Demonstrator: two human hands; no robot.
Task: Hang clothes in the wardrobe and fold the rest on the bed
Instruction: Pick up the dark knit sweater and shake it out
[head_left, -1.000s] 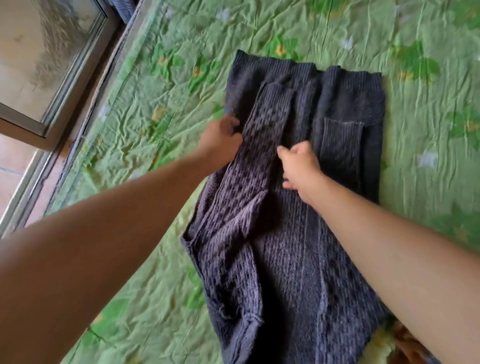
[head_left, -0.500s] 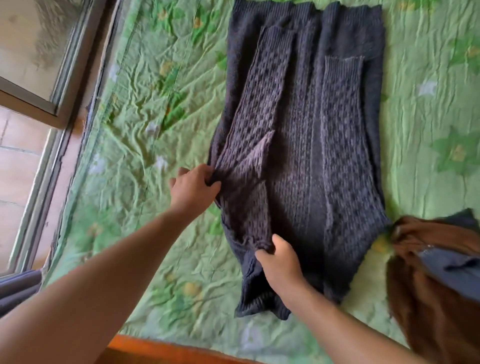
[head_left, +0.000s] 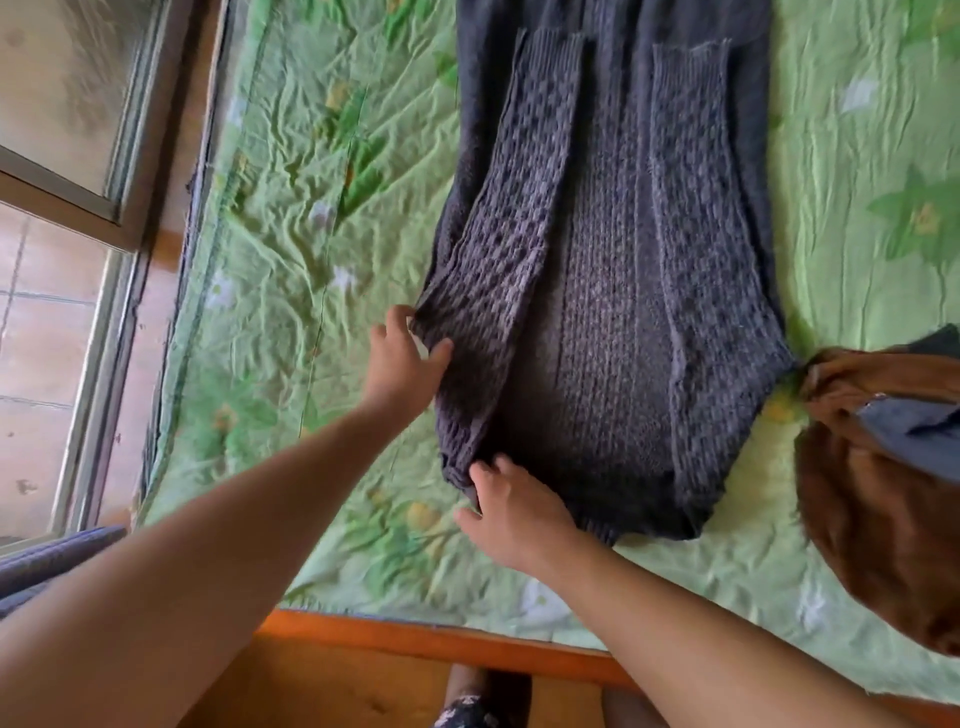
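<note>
Head view: sweater (head_left: 613, 291) runs near-to-far; your left hand (head_left: 402, 358) pinches its left edge, right hand (head_left: 511, 512) grips its near corner.

**Open sheet on the left, a heap on the right**

The bed (head_left: 311, 218) shows a broad bare strip of sheet between the knitted sweater (head_left: 613, 291) and the window (head_left: 67, 171), enough for a hand to run along the sweater's left edge. The left hand (head_left: 400, 364) and right hand (head_left: 514, 514) crowd its near-left corner. On the right, a brown garment (head_left: 872, 519) with a grey-blue cloth (head_left: 914, 431) on top touches the sweater's side and blocks it. Bare sheet lies between the near hem and the wooden rail (head_left: 467, 642).
</note>
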